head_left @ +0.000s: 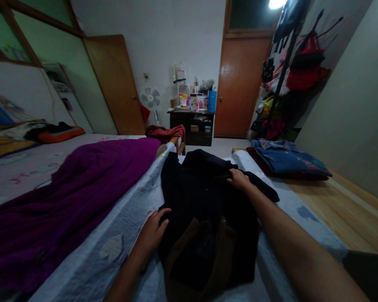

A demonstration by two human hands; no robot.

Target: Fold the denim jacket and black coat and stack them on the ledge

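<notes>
A black jacket (204, 193) with a brown-trimmed lower part lies spread out in front of me, a small metal snap showing on the trim. My left hand (156, 226) rests at the jacket's left edge, thumb and fingers apart. Farther up, my right hand (239, 179) lies on the jacket's upper right side near a sleeve, fingers stretched over the cloth. Beneath the jacket is a pale blue-white patterned sheet (138, 222). Dark cloth hides the folds and layers of the jacket, so they are hard to make out.
A purple blanket (82, 184) covers the bed on the left. To the right, a folded denim garment (290, 157) lies on a dark red one. Beyond stand a dark cabinet (192, 130), a white fan (150, 98) and a reddish cloth (164, 132). Bags (307, 75) hang at the right.
</notes>
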